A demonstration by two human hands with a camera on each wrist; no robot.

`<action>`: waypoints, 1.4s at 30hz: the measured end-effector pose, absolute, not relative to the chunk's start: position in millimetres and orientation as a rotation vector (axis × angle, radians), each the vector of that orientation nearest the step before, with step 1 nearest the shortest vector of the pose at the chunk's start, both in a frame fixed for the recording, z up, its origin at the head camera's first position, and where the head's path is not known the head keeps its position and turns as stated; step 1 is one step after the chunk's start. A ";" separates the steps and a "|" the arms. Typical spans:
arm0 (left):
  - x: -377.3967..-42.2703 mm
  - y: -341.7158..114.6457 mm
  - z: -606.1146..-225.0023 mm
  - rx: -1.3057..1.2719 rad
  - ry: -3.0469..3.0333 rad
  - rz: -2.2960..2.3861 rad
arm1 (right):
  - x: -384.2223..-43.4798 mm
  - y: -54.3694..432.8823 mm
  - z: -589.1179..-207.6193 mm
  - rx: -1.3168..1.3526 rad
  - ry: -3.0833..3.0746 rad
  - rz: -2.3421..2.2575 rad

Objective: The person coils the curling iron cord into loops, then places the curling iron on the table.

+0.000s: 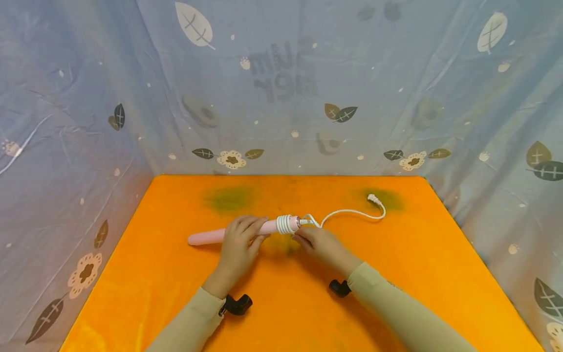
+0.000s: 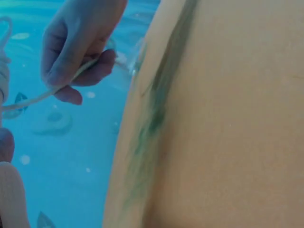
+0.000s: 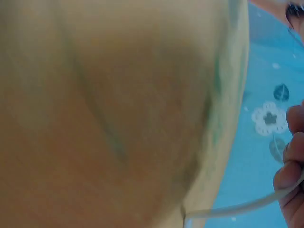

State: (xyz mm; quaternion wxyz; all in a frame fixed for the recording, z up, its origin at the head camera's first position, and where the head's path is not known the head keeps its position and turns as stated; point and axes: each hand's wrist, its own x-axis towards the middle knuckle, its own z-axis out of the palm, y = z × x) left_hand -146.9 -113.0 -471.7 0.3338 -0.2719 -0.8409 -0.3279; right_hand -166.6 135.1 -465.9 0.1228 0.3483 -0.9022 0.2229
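A long pink rod-shaped hair iron (image 1: 206, 237) lies slanted across the middle in the head view. My left hand (image 1: 237, 242) grips it around its middle. White cord (image 1: 285, 224) is coiled in several turns round the iron's right end. Close to that end, my right hand (image 1: 325, 247) has its fingers bent. In the left wrist view the right hand (image 2: 83, 45) pinches the cord (image 2: 35, 100) between thumb and fingers. The right wrist view shows curled fingers (image 3: 290, 173) at its right edge, with the cord (image 3: 242, 208) running from them.
The cord's loose part trails right across the orange table (image 1: 281, 313) to a white plug (image 1: 373, 198). Patterned curtains (image 1: 281, 98) surround the table at the back and sides. Black wrist mounts (image 1: 238, 305) sit by both sleeves.
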 end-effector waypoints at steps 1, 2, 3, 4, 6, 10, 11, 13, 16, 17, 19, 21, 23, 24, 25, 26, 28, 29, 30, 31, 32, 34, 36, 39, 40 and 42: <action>-147.6 -113.3 -471.5 -0.690 -2.193 -0.864 | -165.1 133.7 -468.4 1.031 -2.633 0.652; -148.4 -113.5 -471.1 -0.673 -2.190 -0.869 | -163.3 132.1 -469.7 1.041 -2.632 0.643; -149.1 -113.8 -470.7 -0.658 -2.187 -0.875 | -161.6 130.7 -470.6 1.057 -2.635 0.641; -149.7 -114.0 -470.3 -0.646 -2.187 -0.881 | -159.8 129.4 -471.2 1.071 -2.632 0.642; -151.0 -114.4 -469.5 -0.628 -2.186 -0.886 | -156.2 126.5 -470.3 1.097 -2.606 0.637; -153.2 -114.7 -468.3 -0.609 -2.203 -0.885 | -149.8 122.4 -464.2 1.120 -2.525 0.606; -153.9 -114.7 -468.3 -0.604 -2.209 -0.882 | -148.2 121.6 -461.6 1.117 -2.508 0.585; -154.9 -114.9 -468.8 -0.594 -2.221 -0.875 | -145.3 120.7 -457.8 1.114 -2.489 0.538; -156.2 -115.0 -470.2 -0.587 -2.238 -0.854 | -141.1 120.0 -452.0 1.093 -2.469 0.470; -156.4 -114.9 -470.5 -0.587 -2.246 -0.846 | -140.0 120.1 -450.7 1.085 -2.458 0.444; -156.9 -114.4 -471.3 -0.587 -2.260 -0.831 | -138.7 120.4 -449.2 1.069 -2.426 0.402; -157.4 -113.7 -471.6 -0.587 -2.276 -0.819 | -138.0 120.2 -448.2 1.057 -2.385 0.363; -157.8 -112.6 -472.4 -0.590 -2.290 -0.806 | -137.4 119.6 -447.1 1.057 -2.351 0.333; -157.9 -112.1 -472.7 -0.592 -2.293 -0.798 | -137.1 119.0 -446.6 1.060 -2.336 0.322; -158.0 -111.4 -473.2 -0.596 -2.299 -0.789 | -136.8 118.3 -446.1 1.063 -2.323 0.308; -158.0 -110.8 -473.9 -0.600 -2.305 -0.779 | -136.3 117.4 -445.4 1.067 -2.312 0.296; -157.9 -109.5 -475.7 -0.616 -2.317 -0.759 | -135.0 115.9 -443.2 1.074 -2.292 0.277; -157.9 -108.9 -476.8 -0.624 -2.324 -0.744 | -134.5 115.1 -442.5 1.076 -2.284 0.268; -157.6 -108.3 -477.7 -0.633 -2.335 -0.730 | -134.1 114.5 -441.7 1.079 -2.279 0.258; -157.4 -107.7 -478.9 -0.645 -2.347 -0.717 | -133.7 113.9 -440.8 1.080 -2.275 0.245; -157.1 -107.1 -480.0 -0.659 -2.358 -0.702 | -133.4 113.7 -440.2 1.083 -2.272 0.234; -156.3 -106.0 -482.1 -0.685 -2.386 -0.679 | -133.4 113.8 -439.1 1.088 -2.270 0.207; -155.1 -105.0 -483.4 -0.705 -2.416 -0.660 | -134.0 114.9 -437.1 1.092 -2.260 0.189; -153.4 -103.2 -484.9 -0.727 -2.454 -0.641 | -136.0 119.0 -432.4 1.087 -2.251 0.188; -152.7 -102.5 -485.3 -0.737 -2.465 -0.636 | -137.2 120.9 -430.5 1.075 -2.252 0.189; -151.4 -101.0 -487.0 -0.765 -2.481 -0.617 | -139.6 125.4 -426.0 1.043 -2.266 0.196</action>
